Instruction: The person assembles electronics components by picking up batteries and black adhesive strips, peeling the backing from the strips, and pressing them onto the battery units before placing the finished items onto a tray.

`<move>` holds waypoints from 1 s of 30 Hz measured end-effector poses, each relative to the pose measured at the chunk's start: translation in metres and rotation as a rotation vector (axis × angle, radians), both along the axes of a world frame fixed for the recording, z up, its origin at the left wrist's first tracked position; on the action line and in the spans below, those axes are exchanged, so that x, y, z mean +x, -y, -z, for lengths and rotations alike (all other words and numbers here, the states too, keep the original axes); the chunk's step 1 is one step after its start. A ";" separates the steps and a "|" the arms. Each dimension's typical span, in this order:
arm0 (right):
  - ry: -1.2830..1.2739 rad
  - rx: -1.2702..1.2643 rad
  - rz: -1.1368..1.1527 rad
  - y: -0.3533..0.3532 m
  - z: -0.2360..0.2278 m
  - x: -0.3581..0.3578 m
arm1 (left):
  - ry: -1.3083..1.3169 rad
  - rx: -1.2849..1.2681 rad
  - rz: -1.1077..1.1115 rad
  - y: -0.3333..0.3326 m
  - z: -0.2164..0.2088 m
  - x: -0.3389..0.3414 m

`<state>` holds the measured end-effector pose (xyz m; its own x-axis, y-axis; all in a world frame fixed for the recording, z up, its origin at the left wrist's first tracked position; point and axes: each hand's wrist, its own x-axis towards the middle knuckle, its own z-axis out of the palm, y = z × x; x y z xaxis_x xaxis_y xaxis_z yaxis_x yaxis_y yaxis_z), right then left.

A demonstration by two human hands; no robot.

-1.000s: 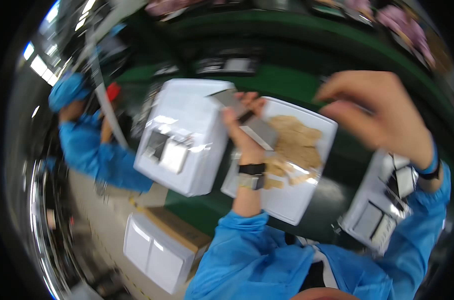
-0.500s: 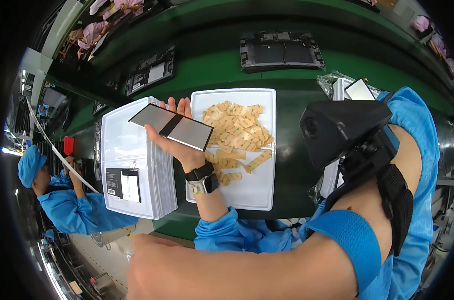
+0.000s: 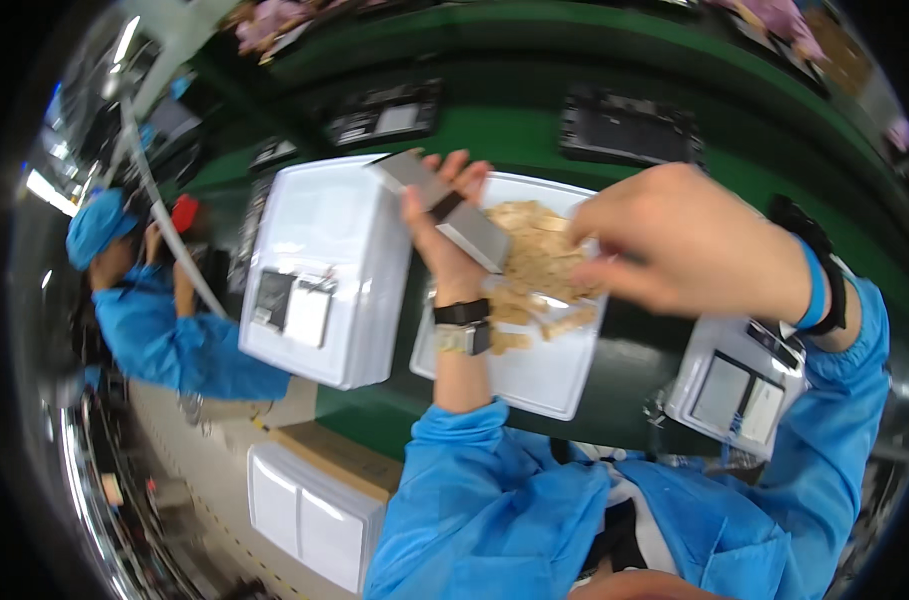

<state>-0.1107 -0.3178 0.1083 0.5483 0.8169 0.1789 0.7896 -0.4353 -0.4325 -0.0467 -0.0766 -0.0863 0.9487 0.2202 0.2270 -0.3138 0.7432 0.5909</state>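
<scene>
My left hand (image 3: 452,262) grips a flat grey battery pack (image 3: 442,208) across the palm, beside the tray stack (image 3: 319,220). My right hand (image 3: 664,240) is half-curled; I cannot tell whether it holds anything. The white tray (image 3: 544,385) contains tan strips (image 3: 539,250).

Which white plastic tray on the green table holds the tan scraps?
The middle white plastic tray, bearing loose flat tan scraps; the left tray and right tray bear flat rectangular panels.
</scene>
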 end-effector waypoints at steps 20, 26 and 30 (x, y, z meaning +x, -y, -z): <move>0.347 0.440 0.629 0.109 0.019 0.078 | 0.808 1.565 -0.572 0.128 -0.117 0.052; 0.405 0.338 0.887 0.208 0.078 0.146 | 0.453 2.079 -0.211 0.149 -0.015 0.134; 0.392 0.236 1.081 0.273 0.160 0.183 | 0.373 2.077 0.074 0.181 0.029 0.122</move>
<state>0.0728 -0.5904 -0.0517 0.8105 -0.1165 0.5740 0.1550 -0.9025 -0.4020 0.0753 -0.2581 -0.1155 0.8045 -0.5704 0.1656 -0.5921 -0.7481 0.2996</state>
